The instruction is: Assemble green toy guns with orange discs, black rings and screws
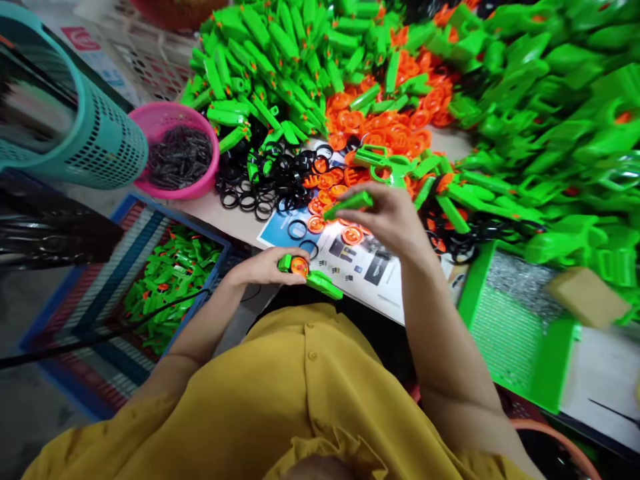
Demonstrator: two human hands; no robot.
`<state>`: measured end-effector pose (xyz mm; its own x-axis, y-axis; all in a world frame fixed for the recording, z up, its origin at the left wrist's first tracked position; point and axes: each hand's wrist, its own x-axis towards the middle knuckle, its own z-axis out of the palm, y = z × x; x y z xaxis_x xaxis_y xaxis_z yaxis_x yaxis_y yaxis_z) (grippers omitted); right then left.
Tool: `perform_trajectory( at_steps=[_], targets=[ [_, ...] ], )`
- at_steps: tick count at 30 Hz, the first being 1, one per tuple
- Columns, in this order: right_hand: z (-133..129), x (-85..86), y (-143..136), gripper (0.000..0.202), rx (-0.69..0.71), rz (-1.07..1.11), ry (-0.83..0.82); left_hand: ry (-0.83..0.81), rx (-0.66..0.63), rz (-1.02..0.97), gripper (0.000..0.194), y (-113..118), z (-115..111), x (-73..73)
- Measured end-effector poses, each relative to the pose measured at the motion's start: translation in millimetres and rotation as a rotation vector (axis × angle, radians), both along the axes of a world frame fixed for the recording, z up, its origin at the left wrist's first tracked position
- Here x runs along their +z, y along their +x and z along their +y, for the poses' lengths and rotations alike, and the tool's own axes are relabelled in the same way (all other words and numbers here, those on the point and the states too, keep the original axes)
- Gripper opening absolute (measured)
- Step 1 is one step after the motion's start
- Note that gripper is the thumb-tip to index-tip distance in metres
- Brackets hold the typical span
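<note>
Near the table's front edge, my left hand (pixel 270 267) is closed around a green plastic toy gun half (pixel 324 284) with an orange disc (pixel 299 267) set in it. Over the loose parts, my right hand (pixel 385 217) pinches a long green plastic piece (pixel 349 205) between thumb and fingers. Beneath that hand lie orange discs (pixel 353 235) on a printed sheet (pixel 370 273). Just beyond it is a green gun-shaped shell (pixel 393 167). Black rings (pixel 297 230) lie between my two hands and further left.
Heaps of green parts (pixel 280 60) and green shells (pixel 545 100) cover the table's back and right. A pink bowl (pixel 215 153) of dark small parts and a teal basket (pixel 110 143) stand left. A blue-rimmed crate (pixel 225 250) sits lower left. At right is a green tray (pixel 520 347) holding small metal parts.
</note>
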<state>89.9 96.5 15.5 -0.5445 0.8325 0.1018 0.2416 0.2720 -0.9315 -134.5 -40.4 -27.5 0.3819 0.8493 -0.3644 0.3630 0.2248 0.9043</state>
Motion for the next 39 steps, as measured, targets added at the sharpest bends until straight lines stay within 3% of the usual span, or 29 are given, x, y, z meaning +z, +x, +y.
perform_trajectory(
  at_steps=[3, 7, 10, 15, 22, 27, 33, 39],
  targets=[
    [-50, -31.8, 27, 0.036, -0.135, -0.062, -0.188, -0.003, -0.023, 0.027, 0.055, -4, 0, 1.2],
    [-84, -71.6, 37, 0.031, -0.229, -0.16, -0.116, -0.006, -0.036, 0.06, 0.057, -7, -1, 2.4],
    [-92, -84.4, 37, 0.028, -0.213, -0.247, 0.023, -0.001, -0.028, 0.067, 0.058, -8, -2, 3.3],
    [-93, -91.6, 39, 0.034, -0.191, -0.32, 0.186, 0.032, -0.029, 0.038, 0.049, -8, -2, 6.1],
    [-85, -89.8, 41, 0.022, -0.141, -0.366, 0.249, 0.073, -0.02, 0.003, 0.041, -10, -4, 9.9],
    [-68, -77.9, 29, 0.024, 0.006, -0.397, 0.28, 0.068, 0.009, 0.019, 0.045, -15, -7, 5.8],
    [-60, -55.9, 21, 0.036, 0.136, -0.416, 0.186, 0.084, -0.002, 0.026, 0.048, -12, -8, 2.0],
    [-52, -40.1, 24, 0.047, 0.27, -0.596, 0.121, 0.1, -0.013, 0.019, 0.045, -11, -6, 2.8]
  ],
)
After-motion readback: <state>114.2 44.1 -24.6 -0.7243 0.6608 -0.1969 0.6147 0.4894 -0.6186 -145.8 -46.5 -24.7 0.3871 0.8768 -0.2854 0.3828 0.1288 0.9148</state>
